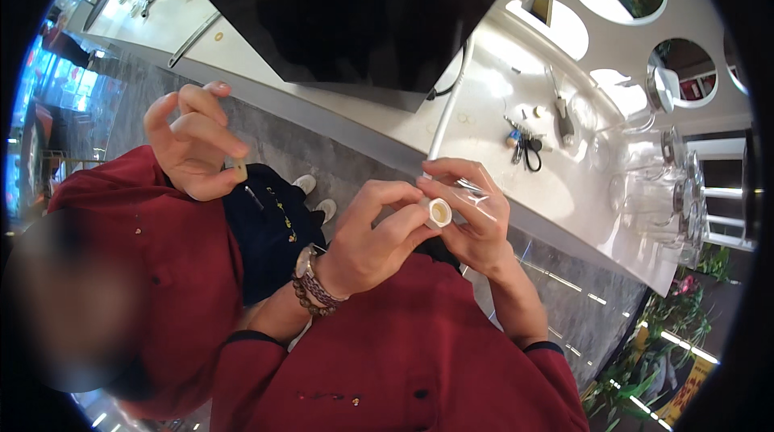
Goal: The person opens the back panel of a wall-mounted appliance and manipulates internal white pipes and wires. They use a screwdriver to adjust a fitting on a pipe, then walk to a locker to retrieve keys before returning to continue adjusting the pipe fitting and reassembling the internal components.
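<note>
My left hand (375, 230), with a watch and bracelets at its wrist, is closed on a short white threaded fitting (438, 213). The round open end of the fitting shows a yellowish inside. Close beside it, my right hand (476, 218) has its fingertips closed round the lower end of a thin white hose (448, 114). A piece of clear plastic film (476, 197) lies against the right fingers. How the hose end sits against the fitting is hidden by my fingers. At my left, a co-worker's raised hand (193, 138) pinches a small pale piece (240, 169).
A large dark panel (347, 13) overhangs the white counter (492, 142). On the counter lie a screwdriver (562, 119), a bunch of keys or small tools (524, 144) and, farther right, several glass jars (669, 190). A ring (218, 36) lies at the far left.
</note>
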`<action>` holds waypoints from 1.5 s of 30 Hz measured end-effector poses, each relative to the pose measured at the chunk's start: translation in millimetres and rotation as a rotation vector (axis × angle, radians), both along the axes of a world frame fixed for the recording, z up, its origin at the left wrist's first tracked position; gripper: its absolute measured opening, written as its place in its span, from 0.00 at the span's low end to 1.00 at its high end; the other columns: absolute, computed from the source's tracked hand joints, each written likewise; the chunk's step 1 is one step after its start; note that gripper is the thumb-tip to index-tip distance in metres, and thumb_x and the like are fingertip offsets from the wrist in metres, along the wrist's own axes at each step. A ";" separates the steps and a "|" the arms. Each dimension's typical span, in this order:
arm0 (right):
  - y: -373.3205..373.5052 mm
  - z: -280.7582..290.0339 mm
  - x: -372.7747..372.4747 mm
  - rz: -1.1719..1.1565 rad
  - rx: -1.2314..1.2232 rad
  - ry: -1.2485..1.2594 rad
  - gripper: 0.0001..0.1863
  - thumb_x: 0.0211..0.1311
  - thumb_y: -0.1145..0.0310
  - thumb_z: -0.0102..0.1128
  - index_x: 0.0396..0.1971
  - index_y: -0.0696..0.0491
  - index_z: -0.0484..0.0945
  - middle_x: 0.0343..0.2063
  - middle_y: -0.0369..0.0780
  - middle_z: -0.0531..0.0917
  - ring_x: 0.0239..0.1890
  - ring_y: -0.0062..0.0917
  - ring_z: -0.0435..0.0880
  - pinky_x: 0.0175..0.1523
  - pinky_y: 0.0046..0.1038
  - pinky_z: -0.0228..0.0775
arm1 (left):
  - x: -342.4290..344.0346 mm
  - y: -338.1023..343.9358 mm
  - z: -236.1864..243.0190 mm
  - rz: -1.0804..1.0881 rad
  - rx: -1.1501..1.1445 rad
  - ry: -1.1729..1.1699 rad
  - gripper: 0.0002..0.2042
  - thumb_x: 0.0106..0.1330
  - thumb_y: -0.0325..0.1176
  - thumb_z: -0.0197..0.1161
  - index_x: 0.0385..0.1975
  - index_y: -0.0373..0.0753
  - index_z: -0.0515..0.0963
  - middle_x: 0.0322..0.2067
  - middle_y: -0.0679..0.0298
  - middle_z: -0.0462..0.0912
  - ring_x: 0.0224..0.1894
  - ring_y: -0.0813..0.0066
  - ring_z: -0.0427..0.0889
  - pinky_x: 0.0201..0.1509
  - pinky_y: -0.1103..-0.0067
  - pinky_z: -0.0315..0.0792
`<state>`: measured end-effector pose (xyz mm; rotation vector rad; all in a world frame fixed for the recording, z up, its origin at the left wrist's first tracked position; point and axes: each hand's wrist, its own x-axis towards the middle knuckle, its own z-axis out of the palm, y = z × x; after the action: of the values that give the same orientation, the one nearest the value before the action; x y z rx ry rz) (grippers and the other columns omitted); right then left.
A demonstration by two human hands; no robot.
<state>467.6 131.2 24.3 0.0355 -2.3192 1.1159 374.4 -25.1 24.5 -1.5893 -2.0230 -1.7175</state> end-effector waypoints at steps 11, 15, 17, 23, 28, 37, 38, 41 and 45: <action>28.5 -3.5 -1.9 0.185 -0.024 0.015 0.22 0.43 0.82 0.70 0.43 0.55 0.82 0.44 0.43 0.80 0.34 0.28 0.83 0.34 0.28 0.78 | -17.3 7.9 45.5 -0.201 -0.452 0.187 0.12 0.55 0.26 0.71 0.37 0.40 0.77 0.33 0.62 0.74 0.31 0.69 0.79 0.30 0.77 0.75; 46.5 1.3 8.7 0.267 -0.041 0.048 0.22 0.43 0.81 0.71 0.43 0.56 0.82 0.44 0.43 0.80 0.35 0.30 0.84 0.35 0.27 0.79 | -5.3 14.6 47.5 -0.227 -0.404 0.079 0.12 0.55 0.26 0.72 0.36 0.38 0.76 0.33 0.62 0.74 0.30 0.68 0.78 0.31 0.77 0.74; 55.2 -0.6 14.8 0.297 -0.058 0.079 0.22 0.43 0.81 0.71 0.43 0.57 0.82 0.44 0.44 0.80 0.36 0.31 0.84 0.35 0.27 0.80 | 6.8 24.8 51.9 -0.216 -0.377 0.069 0.12 0.55 0.26 0.72 0.35 0.37 0.76 0.33 0.61 0.74 0.29 0.67 0.77 0.31 0.77 0.74; 83.9 4.5 31.9 0.419 -0.200 0.083 0.21 0.43 0.80 0.72 0.43 0.59 0.82 0.45 0.47 0.81 0.40 0.34 0.84 0.40 0.28 0.80 | 30.3 48.8 62.2 -0.203 -0.427 0.117 0.13 0.51 0.26 0.76 0.34 0.38 0.78 0.31 0.62 0.75 0.27 0.73 0.76 0.28 0.80 0.71; 108.4 3.7 45.2 0.562 -0.345 0.053 0.18 0.46 0.78 0.72 0.41 0.60 0.83 0.46 0.48 0.81 0.44 0.35 0.84 0.43 0.29 0.79 | 48.2 67.0 76.6 -0.192 -0.451 0.067 0.13 0.51 0.26 0.76 0.35 0.38 0.79 0.31 0.63 0.76 0.26 0.73 0.76 0.27 0.81 0.71; 121.9 -6.6 56.4 0.537 -0.391 0.149 0.16 0.46 0.78 0.70 0.39 0.60 0.81 0.44 0.50 0.81 0.42 0.37 0.83 0.42 0.29 0.79 | 60.5 87.0 80.6 -0.176 -0.443 -0.021 0.15 0.50 0.26 0.77 0.35 0.38 0.79 0.32 0.60 0.79 0.28 0.72 0.79 0.28 0.82 0.72; 122.3 -8.4 57.0 0.541 -0.404 0.157 0.16 0.46 0.78 0.70 0.39 0.60 0.81 0.44 0.50 0.81 0.42 0.36 0.83 0.42 0.29 0.79 | 61.7 87.3 79.7 -0.180 -0.453 -0.013 0.15 0.50 0.26 0.77 0.36 0.39 0.79 0.32 0.60 0.79 0.28 0.72 0.79 0.28 0.82 0.72; 122.0 -12.3 58.7 0.542 -0.417 0.180 0.16 0.46 0.78 0.70 0.39 0.60 0.81 0.44 0.50 0.81 0.41 0.36 0.84 0.41 0.28 0.80 | 64.5 88.5 76.7 -0.176 -0.448 -0.030 0.15 0.50 0.26 0.77 0.37 0.39 0.79 0.33 0.59 0.79 0.28 0.72 0.79 0.28 0.81 0.72; 123.5 -13.2 58.7 0.528 -0.410 0.196 0.16 0.47 0.78 0.69 0.39 0.61 0.81 0.44 0.51 0.81 0.40 0.35 0.84 0.39 0.27 0.81 | 64.3 89.6 73.6 -0.185 -0.420 -0.062 0.16 0.51 0.25 0.77 0.39 0.39 0.79 0.34 0.59 0.79 0.28 0.72 0.78 0.28 0.81 0.72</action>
<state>526.3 254.7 11.2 0.6013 -1.9125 1.7398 438.6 64.5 98.1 -1.9135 -2.4647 -1.4749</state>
